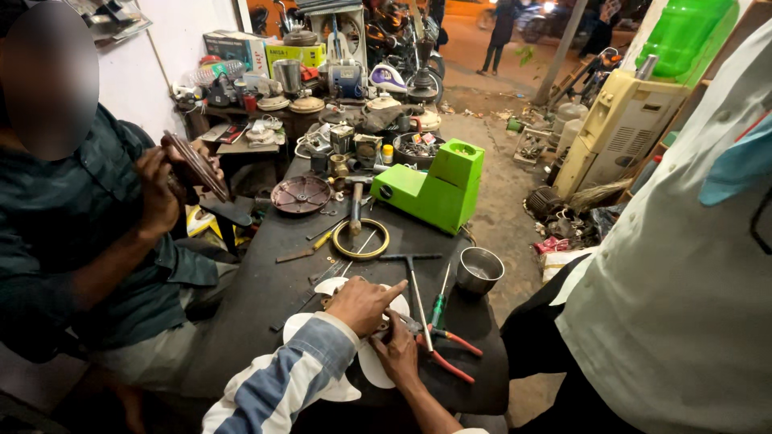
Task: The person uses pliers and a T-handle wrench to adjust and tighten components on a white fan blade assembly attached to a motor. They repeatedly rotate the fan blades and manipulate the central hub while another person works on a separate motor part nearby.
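Here the white fan blade (371, 362) lies flat on the dark table (257, 321) right in front of the person, close enough that both hands can bear on its hub. The left hand (362, 304), coming out of a blue-and-white striped sleeve (281, 382), rests palm-down over the middle of the blade, fingers curled and loosely closed, apparently pinning it so it cannot turn. The right hand (398, 354) is clenched around the red-handled pliers (446, 354), whose nose sits at the hub under the left hand; what the nose grips is hidden.

Tools lie within reach just beside the blade: a T-handled wrench (414, 289), a green-handled screwdriver (438, 304) and a small steel cup (480, 269), likely for loose parts. Further up the table are a brass-coloured ring (362, 239) and a green appliance base (438, 189). To the left, another person's hands (161, 189) hold a brown disc (195, 165) up near the chest.
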